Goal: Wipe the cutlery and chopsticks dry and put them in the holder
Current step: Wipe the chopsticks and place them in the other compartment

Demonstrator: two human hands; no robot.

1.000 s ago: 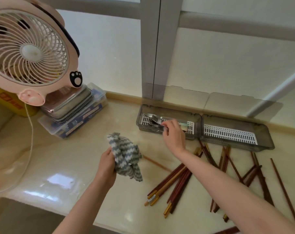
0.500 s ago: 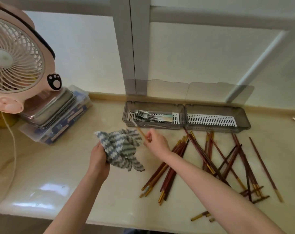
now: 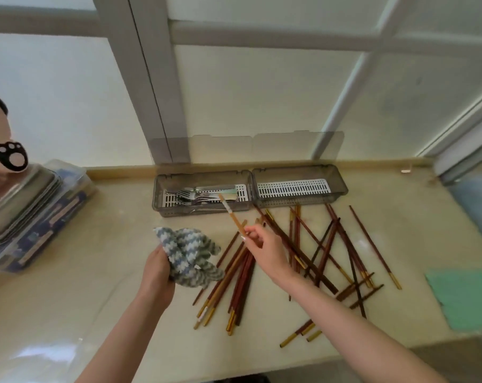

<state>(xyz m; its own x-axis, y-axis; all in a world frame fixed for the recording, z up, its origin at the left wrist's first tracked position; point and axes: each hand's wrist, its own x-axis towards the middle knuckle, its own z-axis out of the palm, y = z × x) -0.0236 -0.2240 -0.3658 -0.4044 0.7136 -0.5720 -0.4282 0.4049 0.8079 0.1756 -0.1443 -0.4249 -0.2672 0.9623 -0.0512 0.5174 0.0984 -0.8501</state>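
One hand, the left (image 3: pixel 157 275), clutches the striped cloth (image 3: pixel 187 255). A pale chopstick (image 3: pixel 232 215), pinched by its end in the right hand (image 3: pixel 264 244), seems to point over the holder (image 3: pixel 245 207). It could slip, or go in unwiped. Dark chopsticks (image 3: pixel 331 244) lie scattered on the counter (image 3: pixel 416 222).

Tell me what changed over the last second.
The right hand left the holder, drew back and picked up a light chopstick from the counter. The left hand still grips the striped cloth; the forks stay in its left compartment.
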